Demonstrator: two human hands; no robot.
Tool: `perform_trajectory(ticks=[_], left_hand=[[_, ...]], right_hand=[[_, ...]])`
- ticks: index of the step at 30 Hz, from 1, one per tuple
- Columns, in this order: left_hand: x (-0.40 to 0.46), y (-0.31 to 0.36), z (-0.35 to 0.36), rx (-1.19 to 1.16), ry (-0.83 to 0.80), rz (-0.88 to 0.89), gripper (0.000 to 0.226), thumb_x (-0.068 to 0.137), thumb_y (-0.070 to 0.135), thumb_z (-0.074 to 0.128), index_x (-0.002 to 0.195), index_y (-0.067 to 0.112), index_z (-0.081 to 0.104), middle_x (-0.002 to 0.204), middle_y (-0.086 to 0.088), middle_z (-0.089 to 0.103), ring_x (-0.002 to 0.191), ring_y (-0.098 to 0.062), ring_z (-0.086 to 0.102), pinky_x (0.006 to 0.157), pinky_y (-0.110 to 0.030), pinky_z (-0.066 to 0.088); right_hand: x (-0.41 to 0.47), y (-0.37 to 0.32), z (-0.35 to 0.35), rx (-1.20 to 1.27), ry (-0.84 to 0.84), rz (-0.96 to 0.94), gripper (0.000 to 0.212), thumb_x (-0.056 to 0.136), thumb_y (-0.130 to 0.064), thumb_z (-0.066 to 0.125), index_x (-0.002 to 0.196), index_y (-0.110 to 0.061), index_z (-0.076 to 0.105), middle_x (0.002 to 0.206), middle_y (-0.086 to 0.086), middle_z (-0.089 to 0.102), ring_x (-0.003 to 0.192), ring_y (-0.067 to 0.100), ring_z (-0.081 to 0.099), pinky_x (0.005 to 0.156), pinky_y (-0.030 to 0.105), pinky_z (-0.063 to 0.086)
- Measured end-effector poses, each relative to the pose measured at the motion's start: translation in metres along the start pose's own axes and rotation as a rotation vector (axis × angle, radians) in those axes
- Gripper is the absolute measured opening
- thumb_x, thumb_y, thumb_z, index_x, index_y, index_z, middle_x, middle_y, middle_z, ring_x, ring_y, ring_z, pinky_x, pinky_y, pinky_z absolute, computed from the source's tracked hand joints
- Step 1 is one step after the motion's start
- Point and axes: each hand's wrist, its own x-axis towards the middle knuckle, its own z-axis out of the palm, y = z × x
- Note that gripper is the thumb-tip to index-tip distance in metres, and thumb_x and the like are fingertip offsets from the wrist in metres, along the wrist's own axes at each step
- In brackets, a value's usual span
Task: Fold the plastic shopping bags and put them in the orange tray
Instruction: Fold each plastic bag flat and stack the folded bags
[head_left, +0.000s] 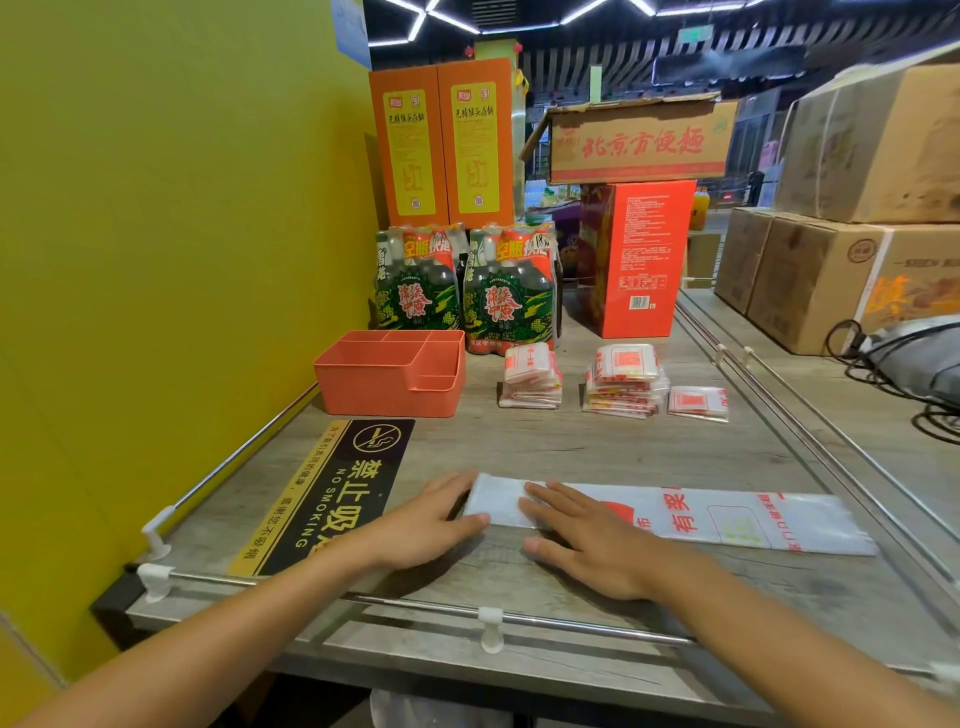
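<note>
A clear plastic shopping bag (727, 519) with red print lies flattened into a long strip across the near part of the wooden shelf. My left hand (431, 525) lies flat at the strip's left end, its fingertips on the edge. My right hand (587, 540) presses flat on the strip just right of that, fingers straight and pointing left. The orange tray (363, 392), with several compartments, stands farther back on the left. Folded bags wait behind in two stacks (530, 376) (626, 379), with one single folded bag (697, 402) to their right.
A black no-smoking sign (332, 493) lies on the shelf beside my left hand. Bottle packs (467, 291), orange cartons and a red box (636, 257) stand at the back. A metal rail (415, 605) runs along the front edge. Cardboard boxes and cables fill the right.
</note>
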Motion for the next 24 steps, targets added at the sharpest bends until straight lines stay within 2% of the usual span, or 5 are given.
perform_trajectory(ticks=[2,5,9,13,24], left_hand=[[0.003,0.007,0.002,-0.334,0.107,-0.07,0.06,0.101,0.025,0.059,0.154,0.02,0.031,0.153,0.001,0.042,0.136,-0.009,0.041,0.102,-0.017,0.039],[0.013,0.013,0.004,-0.839,0.303,-0.247,0.065,0.094,0.009,0.067,0.151,0.014,0.036,0.14,-0.009,0.057,0.121,-0.021,0.06,0.093,-0.027,0.051],[0.025,0.02,0.013,-1.25,0.339,-0.321,0.055,0.087,0.003,0.073,0.135,-0.002,0.047,0.113,-0.025,0.07,0.101,-0.028,0.073,0.084,-0.033,0.059],[0.038,0.032,0.031,-1.291,0.244,-0.281,0.031,0.089,0.006,0.07,0.117,-0.006,0.064,0.11,-0.021,0.073,0.104,-0.025,0.07,0.089,-0.03,0.055],[0.072,0.034,0.06,-0.815,0.351,-0.321,0.035,0.094,0.005,0.061,0.129,0.005,0.057,0.111,-0.015,0.071,0.105,-0.026,0.069,0.095,-0.041,0.057]], right_hand=[[0.0,0.0,0.0,0.009,-0.003,0.001,0.07,0.101,-0.065,0.026,0.161,-0.035,0.006,0.167,-0.018,-0.008,0.151,0.001,-0.013,0.122,0.029,-0.004],[-0.001,0.001,-0.001,0.024,0.003,0.002,0.07,0.102,-0.064,0.028,0.161,-0.034,0.006,0.167,-0.017,-0.007,0.152,0.003,-0.012,0.12,0.028,-0.004],[-0.005,0.0,-0.002,0.061,0.011,0.0,0.072,0.102,-0.064,0.032,0.161,-0.035,0.003,0.167,-0.016,-0.007,0.152,0.002,-0.011,0.118,0.025,-0.004],[-0.007,-0.002,-0.003,0.077,0.008,0.001,0.075,0.102,-0.062,0.034,0.161,-0.032,-0.001,0.167,-0.015,-0.008,0.15,0.0,-0.012,0.117,0.024,-0.004],[-0.008,0.0,-0.007,0.108,0.021,0.009,0.076,0.103,-0.059,0.037,0.161,-0.032,-0.003,0.167,-0.013,-0.008,0.136,-0.01,-0.015,0.115,0.021,-0.003]])
